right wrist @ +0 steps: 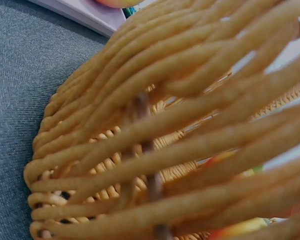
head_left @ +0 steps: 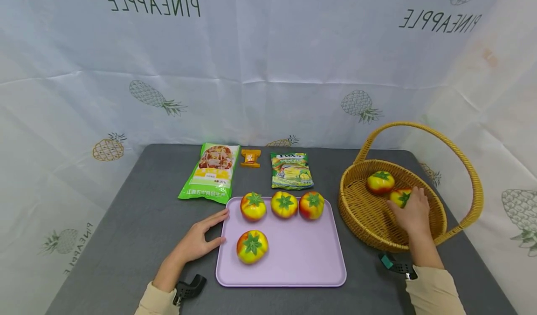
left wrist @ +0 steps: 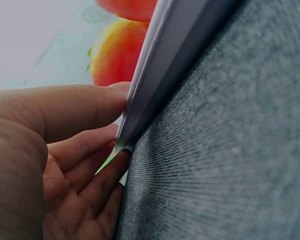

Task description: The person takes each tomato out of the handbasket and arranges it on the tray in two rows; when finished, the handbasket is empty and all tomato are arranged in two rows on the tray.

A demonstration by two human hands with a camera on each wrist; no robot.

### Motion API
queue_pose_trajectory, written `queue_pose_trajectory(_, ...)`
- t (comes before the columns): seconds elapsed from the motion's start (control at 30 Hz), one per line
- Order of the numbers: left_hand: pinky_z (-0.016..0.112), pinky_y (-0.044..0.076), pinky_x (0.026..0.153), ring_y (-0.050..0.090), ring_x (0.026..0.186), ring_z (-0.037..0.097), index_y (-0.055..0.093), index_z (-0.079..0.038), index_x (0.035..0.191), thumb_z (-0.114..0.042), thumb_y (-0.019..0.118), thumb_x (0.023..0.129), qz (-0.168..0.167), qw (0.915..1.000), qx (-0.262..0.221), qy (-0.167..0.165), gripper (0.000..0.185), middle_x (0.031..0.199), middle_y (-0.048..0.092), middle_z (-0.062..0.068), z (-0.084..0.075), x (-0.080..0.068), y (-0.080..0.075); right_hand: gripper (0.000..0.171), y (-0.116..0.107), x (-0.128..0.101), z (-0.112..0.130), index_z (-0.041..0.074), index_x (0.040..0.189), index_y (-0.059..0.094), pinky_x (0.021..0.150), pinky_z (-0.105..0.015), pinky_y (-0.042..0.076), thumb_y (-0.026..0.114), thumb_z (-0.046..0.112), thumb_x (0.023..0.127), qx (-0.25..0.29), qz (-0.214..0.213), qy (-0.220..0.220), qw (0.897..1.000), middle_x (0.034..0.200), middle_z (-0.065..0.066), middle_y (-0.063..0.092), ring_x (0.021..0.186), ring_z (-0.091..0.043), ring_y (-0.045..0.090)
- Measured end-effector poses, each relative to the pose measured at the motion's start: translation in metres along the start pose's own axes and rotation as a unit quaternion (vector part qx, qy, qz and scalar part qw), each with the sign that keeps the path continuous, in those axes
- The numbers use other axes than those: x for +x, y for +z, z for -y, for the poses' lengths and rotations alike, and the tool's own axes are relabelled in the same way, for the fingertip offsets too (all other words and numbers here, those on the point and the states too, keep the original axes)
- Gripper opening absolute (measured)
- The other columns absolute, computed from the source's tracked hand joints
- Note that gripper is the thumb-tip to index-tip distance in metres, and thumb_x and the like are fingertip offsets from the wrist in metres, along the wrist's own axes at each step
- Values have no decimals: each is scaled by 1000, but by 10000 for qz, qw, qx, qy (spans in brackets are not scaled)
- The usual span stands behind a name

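Observation:
A lilac tray [head_left: 302, 254] holds several red-yellow tomatoes: three in a row at the back [head_left: 284, 204] and one at the front left [head_left: 251, 246]. My left hand [head_left: 205, 235] rests on the grey table with straight fingers [left wrist: 75, 110] against the tray's left rim [left wrist: 160, 90]. A wicker basket [head_left: 348, 203] with a tall handle stands to the right. One tomato [head_left: 380, 181] lies loose inside it. My right hand [head_left: 413, 210] reaches into the basket and grips a second tomato [head_left: 399, 196] low against the bottom. The right wrist view is filled by the basket's woven wall [right wrist: 140, 130].
Behind the tray lie a green snack bag [head_left: 211, 170], a small orange packet [head_left: 250, 158] and a green-yellow bag [head_left: 291, 169]. A pineapple-print cloth hangs behind and at the sides. Bare grey tabletop [head_left: 138, 222] lies left of the tray.

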State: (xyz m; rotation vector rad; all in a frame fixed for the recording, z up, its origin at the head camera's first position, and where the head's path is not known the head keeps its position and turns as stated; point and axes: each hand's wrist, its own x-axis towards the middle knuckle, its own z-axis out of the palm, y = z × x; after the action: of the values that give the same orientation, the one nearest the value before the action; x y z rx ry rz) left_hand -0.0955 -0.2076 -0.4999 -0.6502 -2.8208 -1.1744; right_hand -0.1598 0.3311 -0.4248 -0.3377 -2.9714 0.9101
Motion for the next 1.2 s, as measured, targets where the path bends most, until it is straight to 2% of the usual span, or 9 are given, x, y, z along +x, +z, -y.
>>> queue_pose_trajectory(0.17, 48, 39, 104, 45, 132, 27, 53, -10, 136, -25, 72, 83, -73, 9999, 36, 98, 58, 144, 48, 3, 1, -1, 1, 82, 1, 0, 0, -18, 143, 1, 111, -65, 6, 54, 19, 93, -81, -19, 85, 9999, 147, -43, -2, 135, -59, 1)
queue_pose_trajectory(0.27, 47, 40, 103, 46, 131, 29, 54, -9, 135, -25, 71, 84, -130, 9997, 43, 179, 57, 144, 48, 5, 1, -2, 1, 79, 2, 0, 1, -17, 144, 5, 108, -66, 14, 54, 18, 92, -105, -119, 190, 9997, 147, -43, 3, 134, -59, 7)
queue_pose_trajectory(0.43, 47, 41, 103, 46, 131, 29, 54, -9, 135, -25, 70, 84, -129, 9997, 17, 193, 56, 144, 48, 5, 2, -2, 1, 76, 5, -3, 4, -13, 145, 12, 95, -65, 32, 56, 16, 91, -115, -319, 506, 9981, 142, -44, 15, 126, -59, 22)
queue_pose_trajectory(0.53, 47, 41, 103, 46, 131, 28, 54, -10, 135, -26, 71, 84, -118, 9998, 26, 176, 56, 144, 48, 5, 2, -2, 1, 75, 6, -4, 5, -12, 145, 15, 87, -63, 38, 58, 16, 90, -113, -381, 651, 9971, 138, -44, 20, 118, -57, 30)
queue_pose_trajectory(0.77, 43, 39, 105, 44, 133, 19, 54, -12, 135, -27, 72, 83, -94, 9999, -31, 121, 58, 145, 48, 2, 1, -1, 0, 76, 6, -4, 6, -12, 143, 21, 78, -61, 41, 62, 21, 87, -197, -507, 751, 9957, 131, -45, 25, 107, -56, 36)
queue_pose_trajectory(0.9, 43, 39, 105, 43, 134, 19, 53, -12, 136, -27, 72, 83, -58, 9999, -62, 95, 58, 145, 47, 1, 1, -2, 0, 77, 6, -6, 8, -11, 142, 25, 75, -61, 42, 64, 25, 86, -216, -633, 841, 9942, 130, -44, 26, 105, -56, 37)
queue_pose_trajectory(1.07, 43, 39, 106, 43, 134, 20, 53, -12, 136, -27, 72, 83, -10, 9999, -99, 52, 58, 145, 46, 1, 1, -2, 0, 79, 4, -10, 10, -5, 145, 25, 75, -61, 42, 63, 32, 87, 33, -782, 974, 9922, 137, -40, 22, 102, -54, 41)
queue_pose_trajectory(1.2, 44, 39, 106, 43, 134, 21, 53, -12, 136, -27, 72, 83, -5, 9999, -109, 41, 58, 145, 46, 1, 1, -2, 0, 77, 5, -15, 12, -1, 145, 31, 78, -61, 41, 64, 35, 86, 294, -1016, 793, 9912, 138, -37, 23, 106, -52, 40)
